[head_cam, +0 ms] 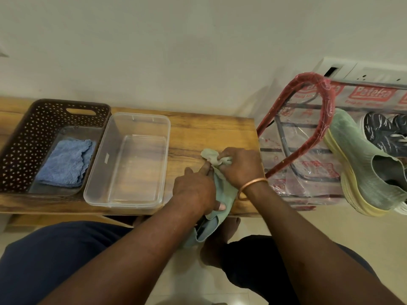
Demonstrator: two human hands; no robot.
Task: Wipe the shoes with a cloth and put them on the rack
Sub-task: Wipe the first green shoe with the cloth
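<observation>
A green knit shoe point(223, 198) lies across the front edge of the wooden bench point(209, 133), heel hanging toward me. My left hand point(195, 191) grips its side, thumb over the upper. My right hand point(239, 167) holds a crumpled pale green cloth point(211, 156) against the shoe's toe. The matching green shoe with a yellow sole point(361, 170) sits on the rack point(308, 137) to the right, which is wrapped in clear plastic with red trim. A dark patterned shoe point(383, 133) rests behind it on the rack.
A clear plastic tub point(130, 164) stands on the bench left of my hands. Further left, a brown perforated basket point(26, 137) holds a folded blue cloth point(66, 161). A white socket board point(361, 70) is on the wall above the rack. My knees are below the bench.
</observation>
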